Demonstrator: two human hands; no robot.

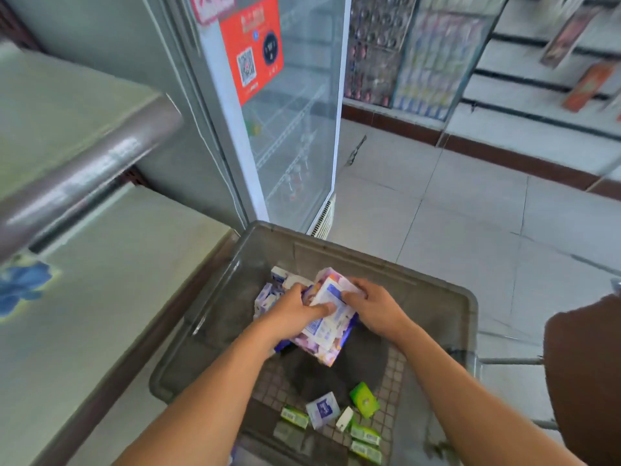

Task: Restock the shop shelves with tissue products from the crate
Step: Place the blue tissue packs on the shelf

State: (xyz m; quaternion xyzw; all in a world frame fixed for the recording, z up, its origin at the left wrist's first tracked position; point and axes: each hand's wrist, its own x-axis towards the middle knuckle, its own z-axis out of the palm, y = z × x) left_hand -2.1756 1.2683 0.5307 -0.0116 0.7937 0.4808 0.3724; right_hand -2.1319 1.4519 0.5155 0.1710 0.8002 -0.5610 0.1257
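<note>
**Both hands on tissue packs inside the grey crate**

Seen from above: a grey plastic crate (437, 290) on the tiled floor (470, 213), between a chest freezer (100, 280) on the left and a brown stool (584, 381) on the right. Inside the crate, both hands around one bundle of tissue packs (327, 326), purple and white with a floral print, lifted a little and tilted. Left hand (295, 314) gripping the bundle from the left side, thumb pressed on the white label, other fingers curled under. Right hand (373, 306) gripping the upper right edge, fingers curled over the top.

Behind the bundle, near the far wall of the crate, more small white and purple packs (268, 295). At the near end, on the grid bottom, several small green packs (364, 400) and one white and blue pack (322, 408), lying loose and well apart from the bundle.

Beyond the crate, a glass-door fridge (295, 129) with a red sticker (252, 45). Further right, shop shelves (537, 105), blurred, with a few items.
</note>
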